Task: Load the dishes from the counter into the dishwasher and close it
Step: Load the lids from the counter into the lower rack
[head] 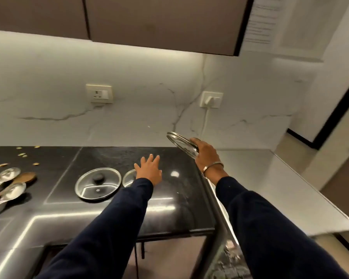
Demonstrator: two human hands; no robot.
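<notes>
A: Where is the lid that has been picked up?

B: The right hand [207,156] holds a glass lid [182,144] in the air, above the far right corner of the black counter [113,216]. The fingers are curled around the lid's near right rim, with the thumb on top.

A: Which way does it face?

B: It is tilted steeply, almost edge-on to the camera. Its visible long line runs from far left down to near right, where it ends in the hand. The metal rim shows clearly; I cannot tell which side carries the knob.

A: And the left hand?

B: The left hand [149,170] is empty, palm down, fingers extended and slightly spread. It hovers over a smaller lid [128,177], covering most of it. Whether it touches that lid, I cannot tell.

A: What else lies on the counter?

B: A larger glass lid [98,185] lies flat just left of the smaller one, its black knob [98,178] pointing up. Further left, at the picture's edge, lie metal spoons [7,193] and a wooden spoon [23,177], bowls toward the far side and handles running near-left. Small golden bits [21,155] are scattered far left.

A: And to the right?

B: A pale grey surface [280,190] adjoins the black counter. On the marble wall [145,117] behind are a socket [99,93] and a white plug [211,99].
</notes>
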